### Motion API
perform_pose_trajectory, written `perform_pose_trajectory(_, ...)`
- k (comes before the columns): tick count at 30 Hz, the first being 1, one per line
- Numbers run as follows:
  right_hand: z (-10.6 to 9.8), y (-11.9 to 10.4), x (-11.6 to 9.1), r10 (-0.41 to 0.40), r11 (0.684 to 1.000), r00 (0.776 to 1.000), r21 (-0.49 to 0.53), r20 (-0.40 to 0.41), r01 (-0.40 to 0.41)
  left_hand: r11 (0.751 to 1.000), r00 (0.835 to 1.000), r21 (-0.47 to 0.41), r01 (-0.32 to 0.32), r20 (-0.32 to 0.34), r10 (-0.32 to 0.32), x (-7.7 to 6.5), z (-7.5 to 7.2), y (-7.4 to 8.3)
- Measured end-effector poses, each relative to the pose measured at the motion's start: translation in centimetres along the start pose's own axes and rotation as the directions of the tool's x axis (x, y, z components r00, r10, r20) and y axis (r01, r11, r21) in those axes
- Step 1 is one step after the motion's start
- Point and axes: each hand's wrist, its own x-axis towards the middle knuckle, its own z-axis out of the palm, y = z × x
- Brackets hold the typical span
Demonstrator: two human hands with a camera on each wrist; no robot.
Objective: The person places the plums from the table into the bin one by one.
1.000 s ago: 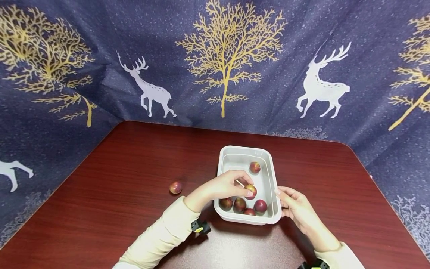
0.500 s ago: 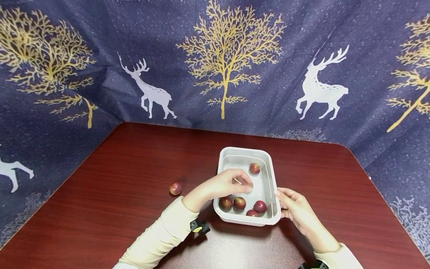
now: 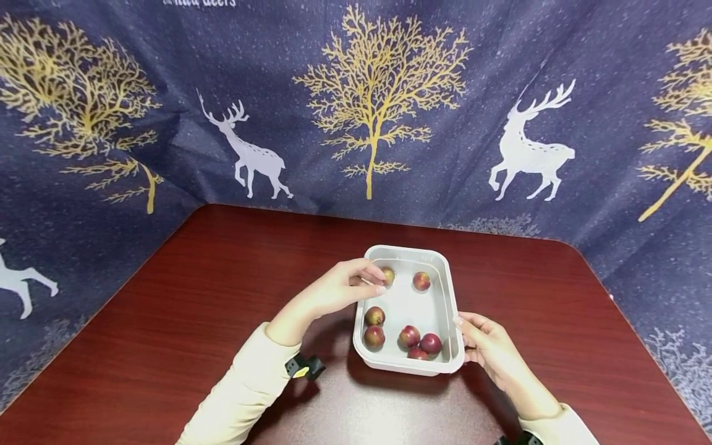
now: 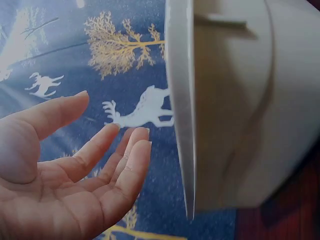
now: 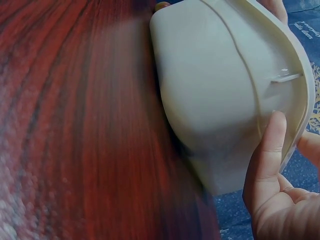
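Note:
A white plastic container holds several reddish plums; one plum lies near its far right corner. My left hand is over the container's left rim, fingers loosely bent and holding nothing. Beyond its fingertips, partly covered by them, sits another plum. In the left wrist view the bare palm faces up beside the container's outer wall. My right hand grips the right rim, thumb on top and fingers below. From the right wrist, a finger lies along the outer wall.
The container stands on a dark red wood-grain table. Behind it hangs a blue cloth printed with white deer and golden trees. Black cameras, such as the left wrist camera, are strapped at both sleeves.
My left hand has let go of a plum inside the container and moved left to its rim. Plums in the container have rolled about. The left arm now covers where the loose table plum lay.

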Motion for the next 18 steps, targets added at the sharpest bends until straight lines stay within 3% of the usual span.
perform_pose_trajectory(9,0.0,0.0,-0.1,-0.007,1.000,1.000,0.008,-0.004,0.007,0.997,0.996,0.019,0.073,-0.048,-0.072,-2.0,-2.1,-0.7)
perform_pose_trajectory(18,0.0,0.3,-0.1,-0.001,1.000,1.000,-0.013,0.016,0.002,0.980,0.985,0.106,0.167,-0.067,-0.161,-3.7,-3.7,-1.9)
